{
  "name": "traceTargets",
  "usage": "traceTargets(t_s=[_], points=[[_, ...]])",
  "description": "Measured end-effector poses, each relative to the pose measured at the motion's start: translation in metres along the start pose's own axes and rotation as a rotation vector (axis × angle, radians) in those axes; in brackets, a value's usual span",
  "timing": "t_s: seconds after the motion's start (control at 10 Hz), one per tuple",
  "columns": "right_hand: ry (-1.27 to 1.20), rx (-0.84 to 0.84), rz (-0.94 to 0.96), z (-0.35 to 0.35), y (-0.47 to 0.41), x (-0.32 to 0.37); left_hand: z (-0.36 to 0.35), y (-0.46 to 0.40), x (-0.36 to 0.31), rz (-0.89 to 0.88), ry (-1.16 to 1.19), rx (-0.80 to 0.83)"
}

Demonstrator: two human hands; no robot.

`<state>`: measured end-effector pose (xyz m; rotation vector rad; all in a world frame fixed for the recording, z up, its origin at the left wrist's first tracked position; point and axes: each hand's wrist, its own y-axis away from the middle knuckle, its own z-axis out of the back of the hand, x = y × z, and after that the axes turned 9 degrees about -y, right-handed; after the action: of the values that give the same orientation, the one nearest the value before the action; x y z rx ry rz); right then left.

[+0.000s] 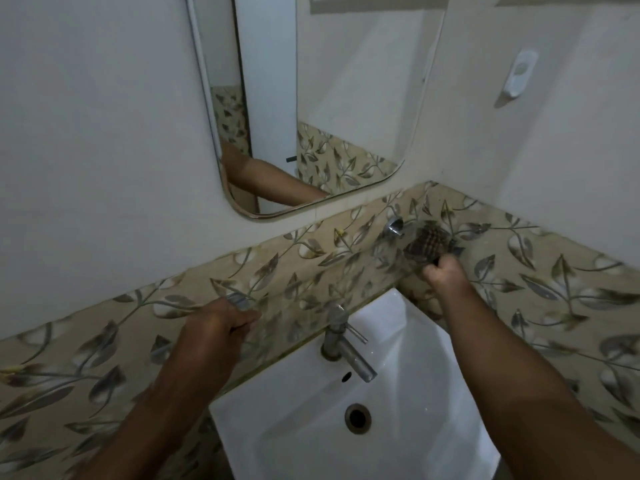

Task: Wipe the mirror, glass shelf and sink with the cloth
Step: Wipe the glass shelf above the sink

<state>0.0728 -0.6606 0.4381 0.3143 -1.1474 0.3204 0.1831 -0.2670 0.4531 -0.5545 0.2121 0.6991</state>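
gripping the glass shelf (pixel 311 289) left-handed, right fingers (pixel 437 270) clamp the cloth (pixel 429 242) beneath the mirror (pixel 346 98).

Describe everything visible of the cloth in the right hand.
The cloth is small, dark and checked, with a woven look, bunched into a wad rather than spread flat. It sits against the leaf-patterned tile band near the corner of the walls, just right of a chrome fitting, above the sink's back right edge. The right hand holds it from below in a closed grip. Blur hides its edges and exact colours.
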Motion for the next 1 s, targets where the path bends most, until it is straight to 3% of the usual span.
traceTargets(t_s=[0.1,0.2,0.3,0.4,0.5,0.7,0.9,1.0], points=[[-0.015,0.028,-0.005,0.003,0.001,-0.002,-0.006,-0.003,0.001,0.031,-0.007,0.012],[-0.136,0.082,0.031,-0.008,0.016,-0.007,-0.003,-0.003,-0.004,0.029,-0.004,0.028],[-0.342,0.089,-0.059,-0.026,-0.023,-0.037,-0.001,-0.006,-0.008,0.052,-0.011,0.036],[-0.326,0.148,-0.022,-0.025,-0.027,-0.040,-0.001,-0.008,-0.010,0.100,-0.028,0.048],[-0.212,-0.005,-0.039,-0.006,0.006,-0.003,-0.001,-0.009,-0.010,0.119,-0.021,0.069],[-0.268,0.084,-0.045,-0.001,0.004,-0.010,-0.003,-0.010,-0.012,0.181,-0.030,0.142],[-0.482,0.131,-0.050,0.003,0.024,-0.007,0.001,-0.016,-0.012,0.234,0.028,0.202],[-1.283,0.230,-0.479,-0.027,0.004,-0.012,0.001,-0.018,-0.012,0.268,0.062,0.220]])
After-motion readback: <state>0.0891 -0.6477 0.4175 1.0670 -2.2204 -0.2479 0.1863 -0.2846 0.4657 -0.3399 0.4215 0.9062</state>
